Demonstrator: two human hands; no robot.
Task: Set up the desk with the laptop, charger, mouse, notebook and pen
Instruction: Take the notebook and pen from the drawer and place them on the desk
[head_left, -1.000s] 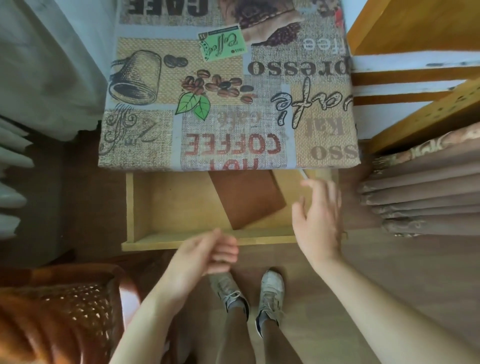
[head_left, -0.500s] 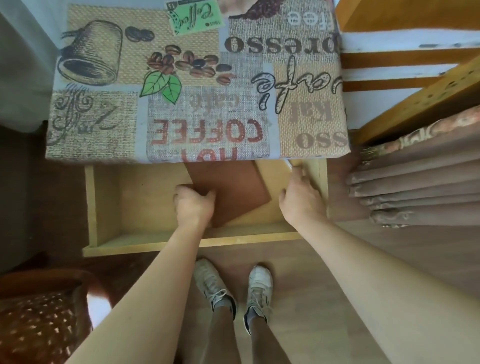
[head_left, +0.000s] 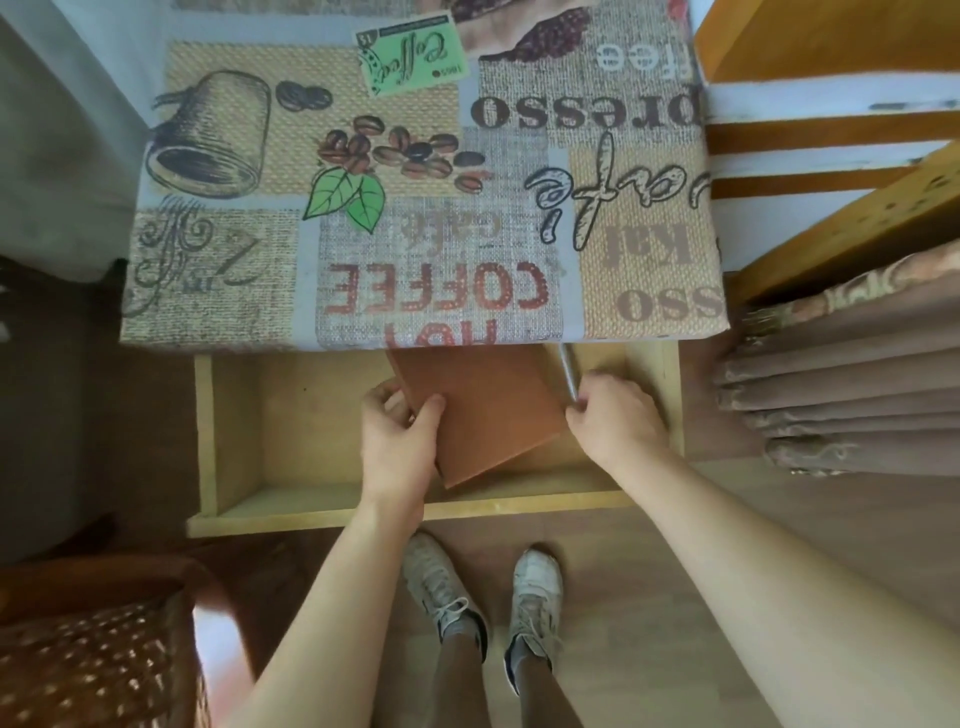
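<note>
I stand in front of the worktop (head_left: 426, 208), which is covered with a cloth printed with coffee pictures and words. Under its front edge the wooden drawer (head_left: 244, 415) is pulled out. My left hand (head_left: 400, 441) holds the brown notebook (head_left: 488, 415) by its left edge, thumb on the cover and the fingers under it. The notebook lies tilted inside the drawer, its far end hidden under the cloth. My right hand (head_left: 618, 415) is closed around the lower end of the silver pen (head_left: 568, 371), just beside the notebook's right edge. The upper end of the pen goes under the cloth. Below the drawer I see my two white shoes (head_left: 483, 597) on the wooden floor (head_left: 675, 597)
</note>
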